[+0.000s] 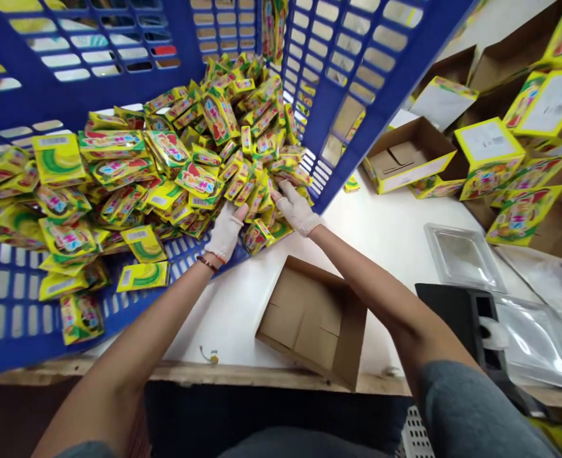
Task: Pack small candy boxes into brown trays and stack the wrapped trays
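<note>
A big heap of yellow-green candy packets (199, 172) with pink and white lettering lies in a tipped blue plastic crate (176, 251). My left hand (226, 230), in a white glove with bare fingertips, touches the packets at the heap's front edge. Its thumb points out to the right, and the other fingers are partly hidden. On the right side of the same cluster, my gloved right hand (296, 208) reaches in with fingers stretched out against the packets. Several small packets lie between the two hands. Just below them on the white table stands an open brown cardboard box (304, 312).
Several open yellow-printed display boxes (491, 152) are stacked at the right. Clear plastic trays (465, 254) and a black tape dispenser (457, 324) with a white roll lie near the right edge. The table's wooden front edge (205, 375) runs below the box.
</note>
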A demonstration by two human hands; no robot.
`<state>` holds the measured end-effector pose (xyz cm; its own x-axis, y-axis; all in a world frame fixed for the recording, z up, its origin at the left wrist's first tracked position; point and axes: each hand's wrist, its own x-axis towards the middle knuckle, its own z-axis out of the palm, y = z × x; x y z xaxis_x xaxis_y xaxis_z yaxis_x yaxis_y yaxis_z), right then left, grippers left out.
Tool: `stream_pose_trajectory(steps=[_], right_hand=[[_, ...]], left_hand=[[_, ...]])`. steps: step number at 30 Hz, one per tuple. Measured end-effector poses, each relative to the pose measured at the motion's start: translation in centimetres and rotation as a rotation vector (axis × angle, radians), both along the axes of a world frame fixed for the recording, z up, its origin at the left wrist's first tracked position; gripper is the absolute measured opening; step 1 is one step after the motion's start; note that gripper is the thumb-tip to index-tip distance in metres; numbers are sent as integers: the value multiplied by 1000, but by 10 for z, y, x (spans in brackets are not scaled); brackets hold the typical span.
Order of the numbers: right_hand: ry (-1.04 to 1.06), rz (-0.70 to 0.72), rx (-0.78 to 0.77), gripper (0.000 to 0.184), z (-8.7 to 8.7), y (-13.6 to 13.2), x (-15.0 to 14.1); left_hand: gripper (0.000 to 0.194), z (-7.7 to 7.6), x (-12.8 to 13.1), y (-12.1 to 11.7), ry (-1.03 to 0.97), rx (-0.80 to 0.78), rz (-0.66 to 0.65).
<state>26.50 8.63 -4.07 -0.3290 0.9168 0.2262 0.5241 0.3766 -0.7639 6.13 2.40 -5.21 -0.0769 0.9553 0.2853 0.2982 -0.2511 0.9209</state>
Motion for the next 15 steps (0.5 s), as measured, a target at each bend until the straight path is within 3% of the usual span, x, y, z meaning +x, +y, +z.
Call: stream_pose_trajectory(steps=[3, 7, 11, 15], right_hand=[[25, 93, -23, 74, 2, -34, 11], [-50, 233, -4, 66, 14, -95, 32], [-340, 135, 118, 56, 21, -159, 68], [-569, 10, 28, 59, 6, -189, 110]], left_hand=[[71, -10, -1, -51, -1, -46, -88], [76, -29, -11, -113, 59, -198, -34], [57, -33, -30, -162, 220, -276, 79], [39, -20, -33, -200, 467, -332, 250]])
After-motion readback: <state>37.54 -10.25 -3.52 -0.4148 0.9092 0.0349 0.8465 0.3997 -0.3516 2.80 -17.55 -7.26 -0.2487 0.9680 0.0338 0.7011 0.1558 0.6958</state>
